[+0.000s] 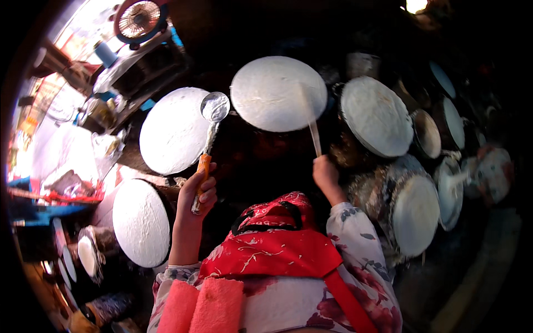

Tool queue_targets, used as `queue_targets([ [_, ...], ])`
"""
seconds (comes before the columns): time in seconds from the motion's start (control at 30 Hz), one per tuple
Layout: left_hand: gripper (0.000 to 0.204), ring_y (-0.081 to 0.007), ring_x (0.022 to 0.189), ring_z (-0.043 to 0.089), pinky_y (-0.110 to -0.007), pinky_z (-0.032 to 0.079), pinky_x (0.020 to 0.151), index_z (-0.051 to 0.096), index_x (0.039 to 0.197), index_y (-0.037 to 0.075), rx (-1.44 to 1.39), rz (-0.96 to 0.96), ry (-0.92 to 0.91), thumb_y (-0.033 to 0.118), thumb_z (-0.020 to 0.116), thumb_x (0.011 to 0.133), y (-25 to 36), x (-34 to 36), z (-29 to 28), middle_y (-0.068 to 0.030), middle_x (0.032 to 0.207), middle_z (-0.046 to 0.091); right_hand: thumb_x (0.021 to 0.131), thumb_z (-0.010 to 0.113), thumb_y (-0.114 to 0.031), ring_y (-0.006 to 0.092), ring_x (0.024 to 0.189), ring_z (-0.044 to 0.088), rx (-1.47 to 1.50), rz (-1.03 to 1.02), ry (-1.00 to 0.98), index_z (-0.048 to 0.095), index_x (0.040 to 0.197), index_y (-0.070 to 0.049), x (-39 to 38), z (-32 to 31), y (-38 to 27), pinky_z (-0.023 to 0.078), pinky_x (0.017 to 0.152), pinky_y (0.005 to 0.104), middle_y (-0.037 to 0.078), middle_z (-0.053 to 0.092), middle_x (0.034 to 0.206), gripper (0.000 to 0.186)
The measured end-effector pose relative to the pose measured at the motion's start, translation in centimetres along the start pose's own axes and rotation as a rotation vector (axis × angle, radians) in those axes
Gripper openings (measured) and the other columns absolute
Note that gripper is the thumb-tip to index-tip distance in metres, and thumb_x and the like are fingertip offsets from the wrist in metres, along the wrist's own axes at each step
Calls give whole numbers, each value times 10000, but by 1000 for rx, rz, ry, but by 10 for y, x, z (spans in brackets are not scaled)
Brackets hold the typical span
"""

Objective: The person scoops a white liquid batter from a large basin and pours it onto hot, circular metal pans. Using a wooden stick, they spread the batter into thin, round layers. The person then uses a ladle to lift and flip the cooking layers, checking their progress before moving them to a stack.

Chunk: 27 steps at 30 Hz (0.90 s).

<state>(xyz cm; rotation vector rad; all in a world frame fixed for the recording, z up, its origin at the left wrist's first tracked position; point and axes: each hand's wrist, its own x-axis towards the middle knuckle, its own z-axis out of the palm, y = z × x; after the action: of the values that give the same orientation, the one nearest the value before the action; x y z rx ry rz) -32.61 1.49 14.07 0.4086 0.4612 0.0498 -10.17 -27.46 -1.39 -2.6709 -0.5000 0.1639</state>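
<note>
Nearest the camera, a pink towel (216, 305) is lying over the wearer's red apron (272, 252), perhaps to be within easy reach.

At upper left, a round fan (140, 21) is facing the work area. Below it, a lower-left white disc (141, 222) and an upper-left white disc (175, 130) are showing rough, coated faces.

The left hand (198, 194) is wrapping its fingers around the orange handle of a ladle (215, 106), holding the bowl up, likely so the white stuff inside is staying put.

Ahead, a far white disc (272, 83) is sitting centrally. The right hand (327, 177) is gripping the near end of a pale stick (315, 136); its blurred tip is overlapping that disc, and whether they are touching, I cannot tell.

Farther right, an upper-right white disc (377, 116) and a lower-right white disc (415, 216) are completing an arc, seemingly arranged within arm's reach.
</note>
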Motion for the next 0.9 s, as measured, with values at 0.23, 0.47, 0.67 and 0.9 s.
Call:
queue_targets([
  [0.23,375,-88,406,375,-205,300,370,445,1238,44,20,-102,-63,268,496,942,-32,3,0,11,610,383,918,475,-241,401,619,597,23,-198,127,475,876,-72,-53,-33,28,456,543,515,186,594,637,175],
  [0.47,340,-82,406,351,-204,282,375,484,1204,71,148,-94,101,257,530,923,-80,-19,19,17,607,387,878,553,-233,346,832,629,-232,-24,163,517,923,-50,93,-82,80,497,727,449,162,643,861,192],
  [0.67,368,-76,407,348,-207,276,378,471,1226,51,121,-104,148,227,530,908,-136,-35,48,22,599,372,856,501,-137,370,859,634,-147,-31,128,584,983,-44,175,-66,121,510,764,458,165,635,946,178],
  [0.9,333,-58,399,332,-195,251,365,509,1183,36,236,-91,260,215,533,904,-185,-20,87,36,582,349,863,528,-220,397,716,607,174,-61,687,583,823,-42,146,-161,171,489,626,470,208,609,811,191],
])
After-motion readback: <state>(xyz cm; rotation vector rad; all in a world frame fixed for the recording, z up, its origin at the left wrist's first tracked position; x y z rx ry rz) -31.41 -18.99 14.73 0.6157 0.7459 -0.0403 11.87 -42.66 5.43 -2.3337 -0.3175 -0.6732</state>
